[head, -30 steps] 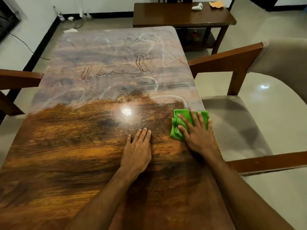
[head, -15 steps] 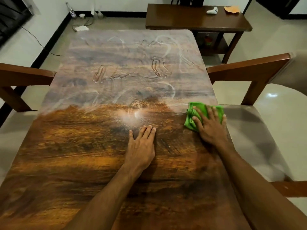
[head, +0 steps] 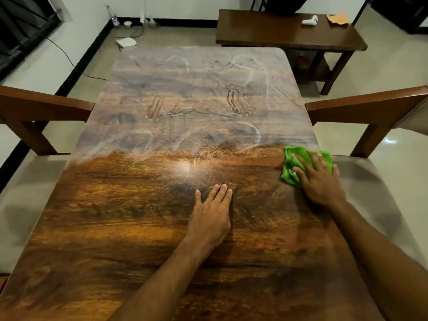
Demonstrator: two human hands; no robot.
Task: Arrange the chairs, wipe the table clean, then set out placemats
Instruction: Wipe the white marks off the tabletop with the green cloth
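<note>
A long wood-grain table [head: 143, 228] fills the view; its far half is hazy with dusty smears and finger tracks, its near half looks glossy brown. My right hand [head: 320, 181] presses flat on a green cloth [head: 290, 166] at the table's right edge, where the haze meets the gloss. Resting palm-down on the table's middle is my left hand [head: 212, 214], fingers together, holding nothing. A chair [head: 370, 112] with a wooden frame and grey seat stands at the right side, and another chair [head: 41, 110] at the left.
Beyond the table's far end stands a dark wooden side table [head: 284, 35] with a white device [head: 310, 20] and an orange cloth [head: 338, 19] on it. Cables and a white box [head: 126, 42] lie on the floor at the back left wall.
My right hand has slid the green cloth away from me along the table's right edge. My left hand has stayed flat in place; the view has tilted to show more of the far room.
</note>
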